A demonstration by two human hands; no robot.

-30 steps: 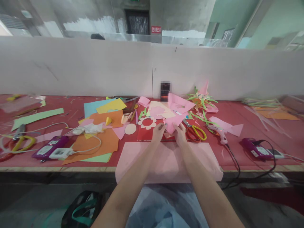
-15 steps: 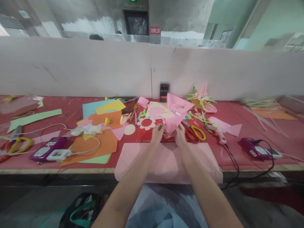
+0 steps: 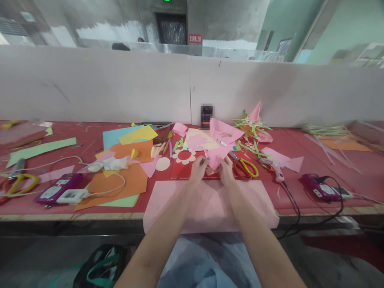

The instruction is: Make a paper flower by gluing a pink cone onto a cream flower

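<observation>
A piece of pink paper (image 3: 218, 156) stands between my hands, over the red mat (image 3: 181, 171). My left hand (image 3: 198, 167) is closed at its left edge, fingertips together. On the other side my right hand (image 3: 225, 169) pinches the same paper near its lower right edge. The fingers partly hide the paper's lower part. Left of my left hand lies a cream flower-shaped cutout (image 3: 184, 161) with an open centre. Scissors with yellow and red handles (image 3: 249, 167) rest just right of my right hand. A larger folded pink sheet (image 3: 225, 131) is behind the paper.
A paper figure with a pink cone hat (image 3: 255, 113) stands at the back right. A hot glue gun (image 3: 279, 173) trails a black cable to a purple power box (image 3: 321, 188). Orange paper (image 3: 120, 184) lies left, beside another purple box (image 3: 60, 189) with white cables.
The view has shifted very slightly. Both hands stay at the pink paper in almost the same pose, and the things on the table keep their places.
</observation>
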